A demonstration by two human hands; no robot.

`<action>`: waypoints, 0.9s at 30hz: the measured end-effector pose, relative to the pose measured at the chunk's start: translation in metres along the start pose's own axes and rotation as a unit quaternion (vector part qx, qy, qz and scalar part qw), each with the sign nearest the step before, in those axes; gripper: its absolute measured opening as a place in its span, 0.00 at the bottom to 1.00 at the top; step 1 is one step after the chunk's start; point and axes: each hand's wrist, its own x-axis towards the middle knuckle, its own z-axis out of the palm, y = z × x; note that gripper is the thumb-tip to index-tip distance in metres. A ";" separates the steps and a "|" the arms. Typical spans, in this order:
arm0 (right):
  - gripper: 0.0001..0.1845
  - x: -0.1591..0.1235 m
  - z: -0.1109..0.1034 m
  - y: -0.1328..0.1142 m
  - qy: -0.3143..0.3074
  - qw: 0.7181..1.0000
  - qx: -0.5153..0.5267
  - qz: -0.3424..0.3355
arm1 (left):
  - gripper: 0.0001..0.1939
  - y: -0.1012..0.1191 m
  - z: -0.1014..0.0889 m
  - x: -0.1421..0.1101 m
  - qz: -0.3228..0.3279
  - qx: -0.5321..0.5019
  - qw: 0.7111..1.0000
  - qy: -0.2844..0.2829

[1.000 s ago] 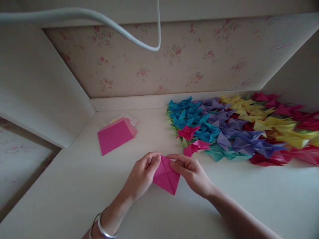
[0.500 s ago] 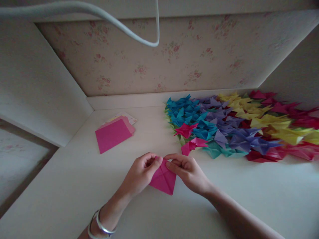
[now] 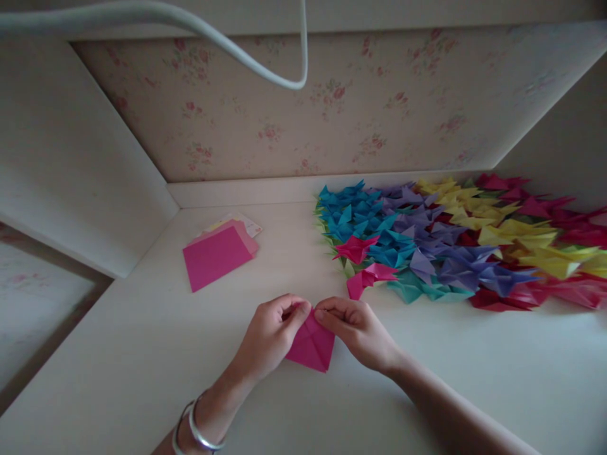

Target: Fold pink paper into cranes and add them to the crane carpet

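A small folded piece of magenta origami paper point(image 3: 313, 346) is held between my two hands just above the white desk, crossed by crease lines. My left hand point(image 3: 274, 328), with silver bangles at its wrist, pinches the paper's upper left edge between thumb and fingers. On the upper right edge, my right hand point(image 3: 358, 332) pinches it too, the two thumbs nearly meeting at the top corner. The fingertips behind the paper are hidden. Just beyond my right hand lies a pink folded paper crane point(image 3: 370, 278).
A stack of magenta and pink paper sheets point(image 3: 218, 258) lies at the back left of the desk point(image 3: 118, 366). Rows of colourful paper cranes point(image 3: 427, 240) cover the back right. A white cable-like arm point(image 3: 237, 54) hangs overhead before the floral wall.
My right thumb has moved inward along the paper's upper edge, closer to the left thumb. The paper's upper corner is now more covered by my fingers. The view has shifted slightly.
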 end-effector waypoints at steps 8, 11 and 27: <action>0.20 0.000 -0.001 -0.002 -0.019 1.000 0.014 0.021 | 0.22 -0.011 0.001 0.001 -0.052 -0.010 0.998 0.044; 0.22 0.000 -0.001 -0.006 -0.051 0.997 0.037 0.054 | 0.22 -0.011 0.000 0.001 -0.040 0.018 0.998 0.052; 0.19 0.002 0.005 -0.003 -0.056 0.985 0.142 0.074 | 0.19 -0.006 0.001 0.001 -0.003 0.021 0.999 0.034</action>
